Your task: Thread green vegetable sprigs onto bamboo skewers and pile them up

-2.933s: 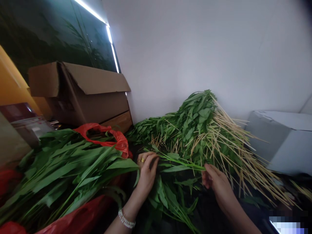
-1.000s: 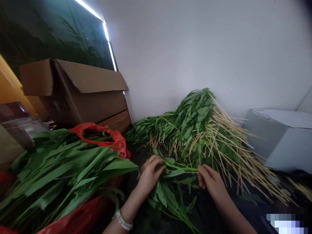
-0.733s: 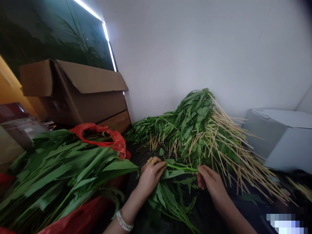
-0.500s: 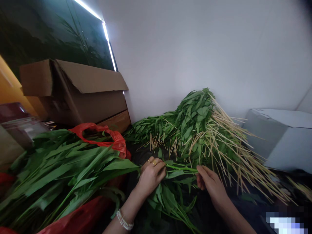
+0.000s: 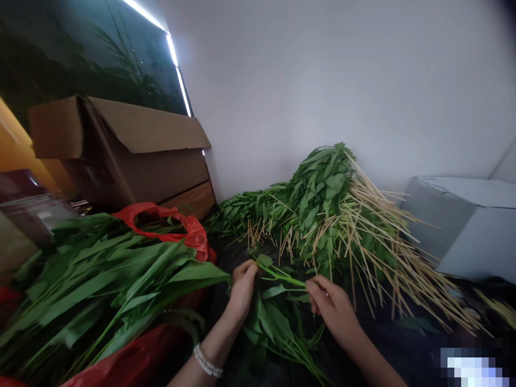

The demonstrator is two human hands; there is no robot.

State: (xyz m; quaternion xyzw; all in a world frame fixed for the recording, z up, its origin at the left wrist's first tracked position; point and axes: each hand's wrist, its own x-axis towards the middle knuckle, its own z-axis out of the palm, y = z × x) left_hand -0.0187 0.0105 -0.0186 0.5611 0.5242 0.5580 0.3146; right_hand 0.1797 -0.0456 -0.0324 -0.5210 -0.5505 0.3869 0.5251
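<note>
A leafy green stem (image 5: 287,278) stretches between my two hands over the dark surface. The fingers of my right hand (image 5: 334,307) pinch its lower end, at the right. At the other end, the fingers of my left hand (image 5: 243,289) are closed against the leafy part; exactly what lies between them is hidden. A white beaded bracelet (image 5: 207,361) circles my left wrist. Below my hands lies a small loose bunch of leafy stems (image 5: 282,328). Beyond them is a big heap of leafy greens (image 5: 318,188) with many thin pale sticks (image 5: 387,242) poking out to the right.
To the left, long green leaves (image 5: 105,279) fill a red plastic bag (image 5: 196,236). An open cardboard box (image 5: 161,166) stands behind it. At the right is a white box (image 5: 484,231), against the pale wall (image 5: 322,70).
My right hand has moved left along with the stem's end. My left hand has shifted slightly left and turned, so the leafy tip now shows past its fingers.
</note>
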